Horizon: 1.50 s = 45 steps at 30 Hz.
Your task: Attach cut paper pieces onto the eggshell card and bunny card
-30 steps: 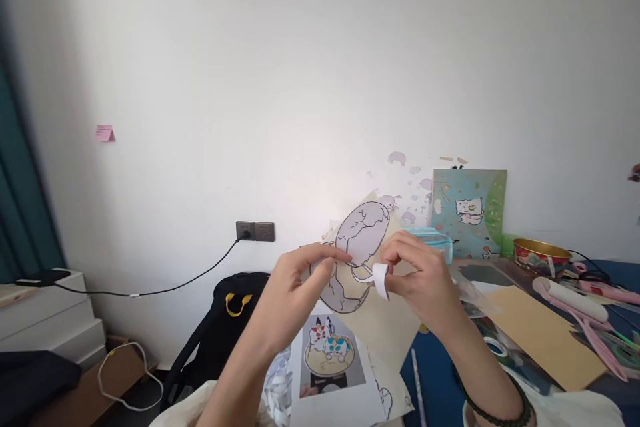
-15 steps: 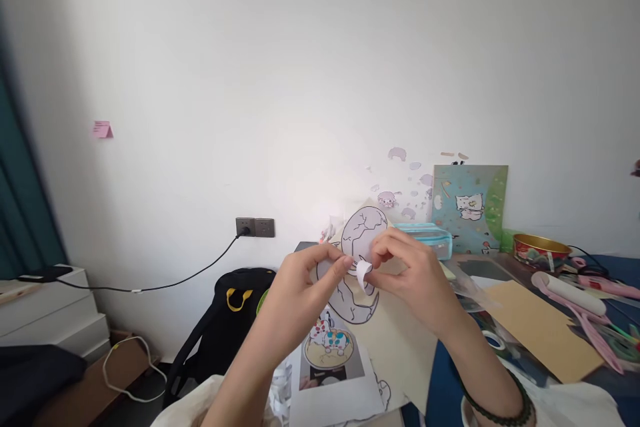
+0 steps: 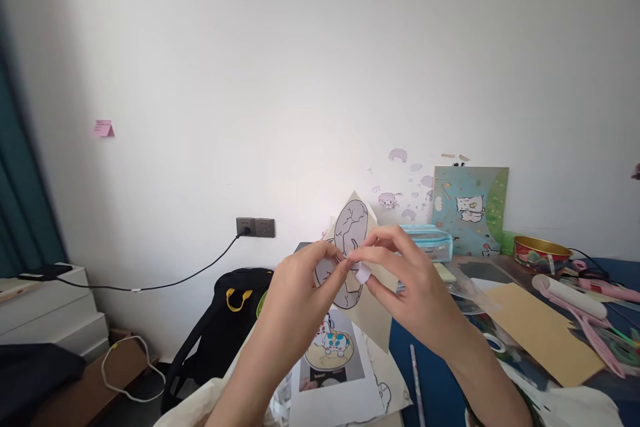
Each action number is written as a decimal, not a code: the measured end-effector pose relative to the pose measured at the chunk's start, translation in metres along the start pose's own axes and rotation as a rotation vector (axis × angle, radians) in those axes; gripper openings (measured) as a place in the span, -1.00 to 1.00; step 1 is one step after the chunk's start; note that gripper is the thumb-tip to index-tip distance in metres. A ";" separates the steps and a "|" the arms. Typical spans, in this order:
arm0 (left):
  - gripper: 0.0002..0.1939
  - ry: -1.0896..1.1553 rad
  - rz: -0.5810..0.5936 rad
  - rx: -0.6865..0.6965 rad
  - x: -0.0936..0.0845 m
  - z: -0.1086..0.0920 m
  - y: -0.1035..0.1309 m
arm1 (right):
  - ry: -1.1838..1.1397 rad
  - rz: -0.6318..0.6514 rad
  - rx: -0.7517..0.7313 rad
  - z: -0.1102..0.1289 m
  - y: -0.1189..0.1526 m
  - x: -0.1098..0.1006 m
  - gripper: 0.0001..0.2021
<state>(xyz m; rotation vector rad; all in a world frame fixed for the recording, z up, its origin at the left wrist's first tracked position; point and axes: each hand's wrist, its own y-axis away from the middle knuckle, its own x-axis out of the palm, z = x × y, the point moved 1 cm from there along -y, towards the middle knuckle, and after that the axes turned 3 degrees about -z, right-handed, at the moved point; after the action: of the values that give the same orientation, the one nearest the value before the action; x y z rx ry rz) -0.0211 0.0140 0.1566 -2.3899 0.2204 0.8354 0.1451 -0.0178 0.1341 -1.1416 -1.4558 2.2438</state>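
My left hand [image 3: 307,287] is closed, its thumb and fingers pinching a cream paper sheet [image 3: 377,320] that stands tilted in front of me. Grey cracked-egg pictures with dark outlines [image 3: 351,221] show on the sheet, partly covered by my fingers. From the right, my right hand [image 3: 407,273] meets the left fingertips. A small curled white paper strip [image 3: 363,273] sits between its thumb and fingers. Exactly where the strip joins the sheet is hidden. Below lies a printed reference page [image 3: 330,403] with cartoon figures on an egg.
A patterned pen [image 3: 416,377] lies on the blue table surface [image 3: 400,347]. Rightward are tan card [image 3: 543,333], a pink-handled roller [image 3: 570,297], a roll of tape [image 3: 495,343] and a round tin [image 3: 543,250]. A clear blue-edged pouch [image 3: 427,237] stands behind. At left is a black backpack [image 3: 240,327].
The cream sheet has turned and shifted left, uncovering the pen and more blue surface. My right fingers have moved left, up against my left fingertips.
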 end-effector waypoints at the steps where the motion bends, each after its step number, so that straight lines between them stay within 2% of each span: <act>1: -0.70 0.014 0.014 -0.008 0.000 0.000 0.000 | 0.018 -0.015 -0.035 0.000 0.000 0.001 -0.64; 5: -0.70 0.066 0.025 -0.019 -0.001 -0.001 -0.002 | 0.021 -0.083 -0.078 0.002 0.001 0.003 -0.77; 11: -0.68 0.091 0.043 -0.027 -0.003 0.000 -0.003 | -0.200 -0.138 0.033 0.006 -0.002 0.002 -0.96; 17: -0.65 0.080 0.085 -0.022 -0.002 0.003 -0.003 | -0.360 -0.195 0.323 -0.005 -0.003 0.000 -0.82; 22: -0.65 0.173 0.123 -0.001 -0.005 0.002 -0.004 | -0.512 -0.223 0.531 -0.021 -0.001 -0.004 -0.66; 25: -0.68 0.224 0.161 0.041 -0.008 0.001 -0.004 | -0.662 -0.115 0.619 -0.026 -0.002 -0.007 -0.62; 28: -0.71 0.255 0.191 0.056 -0.009 0.005 -0.005 | -0.706 0.059 0.649 -0.024 -0.004 -0.011 -0.71; 30: -0.74 0.268 0.192 0.071 -0.009 0.009 -0.005 | -0.662 0.123 0.647 -0.023 -0.005 -0.012 -0.80; 36: -0.81 0.215 0.189 0.147 -0.006 0.015 -0.007 | -0.437 0.206 0.597 -0.023 -0.004 -0.010 -0.90; 41: -0.79 0.101 0.179 0.224 -0.007 0.013 -0.008 | -0.436 0.242 0.513 -0.019 -0.006 -0.015 -0.89; 45: -0.84 0.022 0.209 0.206 -0.007 0.018 -0.010 | -0.450 0.294 0.493 -0.017 -0.006 -0.022 -0.87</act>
<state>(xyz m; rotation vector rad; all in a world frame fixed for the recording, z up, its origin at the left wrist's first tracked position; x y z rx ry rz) -0.0326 0.0328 0.1546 -2.2091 0.5465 0.8361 0.1706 -0.0165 0.1463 -0.7590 -0.7909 2.9799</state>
